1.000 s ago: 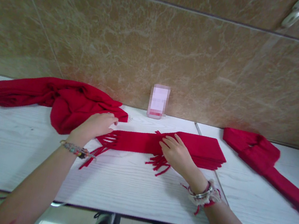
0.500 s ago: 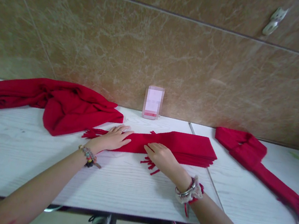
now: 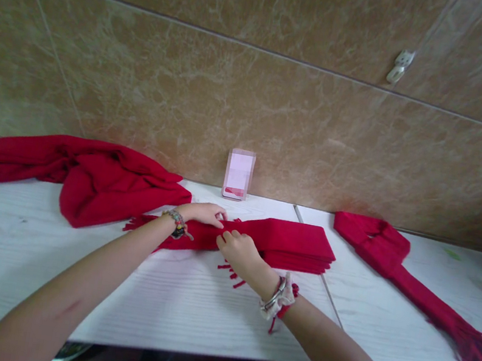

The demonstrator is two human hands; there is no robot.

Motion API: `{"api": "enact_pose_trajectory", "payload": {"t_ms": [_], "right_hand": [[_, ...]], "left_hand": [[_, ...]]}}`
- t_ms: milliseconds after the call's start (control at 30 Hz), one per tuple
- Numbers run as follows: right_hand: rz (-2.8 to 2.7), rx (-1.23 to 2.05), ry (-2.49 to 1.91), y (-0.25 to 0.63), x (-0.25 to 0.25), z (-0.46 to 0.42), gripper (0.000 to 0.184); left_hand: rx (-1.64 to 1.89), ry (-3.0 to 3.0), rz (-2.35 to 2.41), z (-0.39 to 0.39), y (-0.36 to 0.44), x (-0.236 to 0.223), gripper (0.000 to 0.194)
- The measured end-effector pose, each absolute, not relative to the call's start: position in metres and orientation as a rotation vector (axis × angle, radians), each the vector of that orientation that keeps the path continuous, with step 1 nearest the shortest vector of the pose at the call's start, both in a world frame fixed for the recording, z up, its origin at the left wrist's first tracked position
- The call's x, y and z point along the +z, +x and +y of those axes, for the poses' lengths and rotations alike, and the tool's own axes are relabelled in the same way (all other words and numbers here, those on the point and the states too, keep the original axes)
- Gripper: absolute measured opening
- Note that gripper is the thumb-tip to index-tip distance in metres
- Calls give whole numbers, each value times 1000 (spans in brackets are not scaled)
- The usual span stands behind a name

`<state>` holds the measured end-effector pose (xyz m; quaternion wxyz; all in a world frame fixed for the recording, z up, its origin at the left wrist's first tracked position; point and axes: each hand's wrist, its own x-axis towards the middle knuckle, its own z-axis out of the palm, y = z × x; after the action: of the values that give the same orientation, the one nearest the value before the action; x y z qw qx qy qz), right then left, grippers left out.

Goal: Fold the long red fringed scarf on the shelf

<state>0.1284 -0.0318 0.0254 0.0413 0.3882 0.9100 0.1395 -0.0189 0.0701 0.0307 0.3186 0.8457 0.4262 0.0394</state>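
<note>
A red fringed scarf [image 3: 290, 244] lies partly folded on the white table [image 3: 2, 251], its folded stack to the right and one fringed end trailing left. My left hand [image 3: 204, 214] reaches over the scarf's far edge with fingers curled onto the cloth. My right hand [image 3: 239, 249] grips the near edge just beside it, fingers pinched on the fabric. The two hands almost touch at the middle of the scarf. Red tassels hang out below my right hand.
A loose heap of red scarf [image 3: 98, 178] lies at the back left. Another red scarf [image 3: 397, 265] stretches along the right, its fringe near the table's edge. A small blurred card [image 3: 238, 174] leans on the brown marble wall. A table seam runs right of the folded scarf.
My left hand has slid right along the scarf toward my right hand, and both now close on the cloth at its middle. The view has shifted slightly left.
</note>
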Motion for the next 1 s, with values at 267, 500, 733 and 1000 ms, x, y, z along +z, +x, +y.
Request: {"api": "enact_pose_trajectory", "payload": {"t_ms": [267, 500, 733, 1000], "right_hand": [[2891, 580, 1212, 136, 28, -32, 21], [2863, 688, 1297, 141, 62, -37, 32], [2867, 592, 1465, 158, 103, -33, 34], [3042, 501, 2011, 218, 146, -26, 36]], "left_hand": [[134, 1932, 1024, 79, -26, 43, 25], [394, 1674, 978, 72, -22, 59, 33], [615, 1388, 908, 67, -6, 90, 23], [790, 1524, 777, 69, 66, 139, 18]]}}
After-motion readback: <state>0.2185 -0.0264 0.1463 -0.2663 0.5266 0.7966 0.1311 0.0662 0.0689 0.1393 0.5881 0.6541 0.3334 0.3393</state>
